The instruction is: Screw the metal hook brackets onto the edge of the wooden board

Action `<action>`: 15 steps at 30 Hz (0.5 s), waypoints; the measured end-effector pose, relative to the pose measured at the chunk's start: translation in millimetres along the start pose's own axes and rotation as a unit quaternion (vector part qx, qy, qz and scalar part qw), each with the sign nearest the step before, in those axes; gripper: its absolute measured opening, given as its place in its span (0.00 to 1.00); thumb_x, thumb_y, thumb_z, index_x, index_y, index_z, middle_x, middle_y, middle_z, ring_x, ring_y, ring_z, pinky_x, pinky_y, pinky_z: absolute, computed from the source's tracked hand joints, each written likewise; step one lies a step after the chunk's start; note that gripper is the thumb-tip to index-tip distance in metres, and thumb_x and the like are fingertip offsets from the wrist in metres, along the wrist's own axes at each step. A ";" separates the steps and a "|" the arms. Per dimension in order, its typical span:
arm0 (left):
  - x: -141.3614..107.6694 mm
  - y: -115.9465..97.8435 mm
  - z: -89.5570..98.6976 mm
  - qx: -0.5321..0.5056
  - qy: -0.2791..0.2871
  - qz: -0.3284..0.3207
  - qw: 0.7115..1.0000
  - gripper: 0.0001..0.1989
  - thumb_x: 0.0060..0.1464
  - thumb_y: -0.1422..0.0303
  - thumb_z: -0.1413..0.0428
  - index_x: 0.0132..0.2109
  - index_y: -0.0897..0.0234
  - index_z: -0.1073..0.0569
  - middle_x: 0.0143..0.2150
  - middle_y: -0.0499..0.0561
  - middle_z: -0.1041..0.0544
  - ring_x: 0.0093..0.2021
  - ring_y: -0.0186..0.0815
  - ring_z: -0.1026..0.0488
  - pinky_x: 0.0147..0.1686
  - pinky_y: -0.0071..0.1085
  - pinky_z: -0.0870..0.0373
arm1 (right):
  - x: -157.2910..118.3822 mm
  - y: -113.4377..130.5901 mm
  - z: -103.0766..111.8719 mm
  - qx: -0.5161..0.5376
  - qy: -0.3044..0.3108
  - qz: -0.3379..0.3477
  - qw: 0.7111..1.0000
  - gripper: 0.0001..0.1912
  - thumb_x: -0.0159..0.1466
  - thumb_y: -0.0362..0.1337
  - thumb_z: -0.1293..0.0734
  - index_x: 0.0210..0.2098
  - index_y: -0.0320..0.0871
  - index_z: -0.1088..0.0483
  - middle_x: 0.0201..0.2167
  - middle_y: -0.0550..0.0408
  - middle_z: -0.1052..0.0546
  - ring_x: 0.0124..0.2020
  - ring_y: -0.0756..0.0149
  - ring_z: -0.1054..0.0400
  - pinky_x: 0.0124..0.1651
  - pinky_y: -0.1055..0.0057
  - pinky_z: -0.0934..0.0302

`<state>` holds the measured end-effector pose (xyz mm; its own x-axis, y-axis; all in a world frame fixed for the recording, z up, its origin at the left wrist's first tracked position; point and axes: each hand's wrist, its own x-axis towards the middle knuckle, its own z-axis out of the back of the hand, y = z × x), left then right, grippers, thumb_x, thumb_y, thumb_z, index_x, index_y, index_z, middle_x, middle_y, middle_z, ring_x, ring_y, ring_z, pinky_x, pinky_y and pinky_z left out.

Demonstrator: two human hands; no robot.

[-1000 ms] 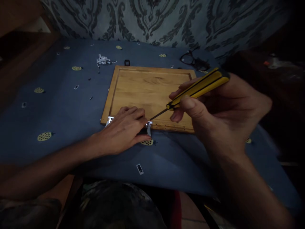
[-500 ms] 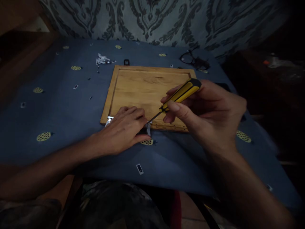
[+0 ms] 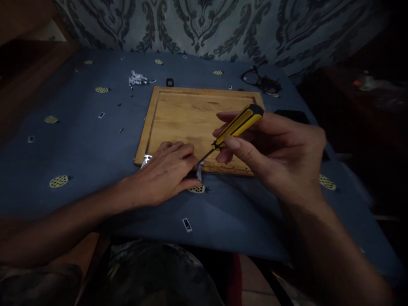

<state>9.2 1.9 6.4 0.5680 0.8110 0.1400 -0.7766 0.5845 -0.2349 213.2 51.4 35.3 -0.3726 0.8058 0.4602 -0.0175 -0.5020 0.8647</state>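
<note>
A framed wooden panel [image 3: 191,119] lies flat on the table. My right hand [image 3: 280,148] grips a yellow and black screwdriver [image 3: 237,126], which is tilted with its shaft pointing down and left. The tip meets a shiny metal fitting [image 3: 199,172] at the panel's near edge, beside my left fingers. My left hand [image 3: 168,170] is closed over this edge, fingers on top and thumb below, pressing the fitting against the wood. Bright metal [image 3: 146,160] also shows left of that hand; whether it is the same piece is hidden. Small holes dot the near edge to the right.
Toward the back left lies a cluster of metal parts [image 3: 137,78], with a few small screws [image 3: 121,130] nearer. Behind the panel sits a small black square frame [image 3: 170,82]. Eyeglasses [image 3: 261,80] rest at the back right. A dark flat object [image 3: 293,115] is partly behind my right hand.
My right hand and the screwdriver handle have shifted slightly left, with the handle a little steeper. The tip stays at the fitting. My left hand holds its place.
</note>
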 end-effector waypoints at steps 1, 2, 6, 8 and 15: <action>-0.1 0.1 -0.1 0.001 -0.003 -0.001 1.000 0.14 0.64 0.60 0.35 0.48 0.68 0.21 0.47 0.56 0.23 0.49 0.45 0.25 0.51 0.42 0.30 | -0.1 -0.3 0.6 -0.008 0.001 -0.003 1.000 0.11 0.62 0.47 0.21 0.39 0.49 0.19 0.36 0.57 0.16 0.22 0.71 0.26 0.26 0.70 0.26; -0.2 0.3 -0.3 0.003 -0.005 -0.001 1.000 0.14 0.64 0.60 0.36 0.48 0.68 0.21 0.47 0.56 0.23 0.48 0.45 0.25 0.51 0.42 0.30 | -0.4 -0.8 1.0 -0.016 -0.001 -0.004 1.000 0.11 0.61 0.47 0.21 0.39 0.49 0.19 0.36 0.57 0.16 0.22 0.70 0.26 0.26 0.70 0.26; 0.0 0.9 -1.4 0.003 -0.001 0.001 1.000 0.16 0.65 0.59 0.36 0.50 0.68 0.21 0.48 0.57 0.23 0.49 0.46 0.25 0.51 0.43 0.29 | -1.8 -4.2 0.6 -0.026 -0.016 -0.001 1.000 0.13 0.56 0.46 0.17 0.33 0.49 0.21 0.32 0.59 0.18 0.24 0.69 0.25 0.26 0.70 0.26; 0.4 1.0 -1.7 0.002 0.004 0.005 1.000 0.17 0.65 0.58 0.36 0.50 0.69 0.21 0.49 0.58 0.23 0.50 0.48 0.26 0.52 0.45 0.29 | -1.7 -5.0 -0.2 -0.016 -0.022 0.001 1.000 0.14 0.54 0.45 0.16 0.31 0.49 0.23 0.30 0.60 0.19 0.23 0.69 0.26 0.25 0.70 0.27; 1.3 -0.9 -0.6 -0.006 0.011 0.014 1.000 0.17 0.64 0.59 0.35 0.50 0.70 0.21 0.48 0.58 0.23 0.51 0.48 0.25 0.53 0.45 0.30 | -0.1 -2.0 2.3 -0.003 0.018 0.000 1.000 0.10 0.59 0.44 0.19 0.35 0.50 0.21 0.30 0.60 0.20 0.25 0.68 0.24 0.28 0.69 0.27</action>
<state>10.8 2.4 6.2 0.5515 0.8266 0.1122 -0.7896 0.5606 -0.2495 215.4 53.0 33.9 -0.4055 0.7946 0.4518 -0.0227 -0.5029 0.8640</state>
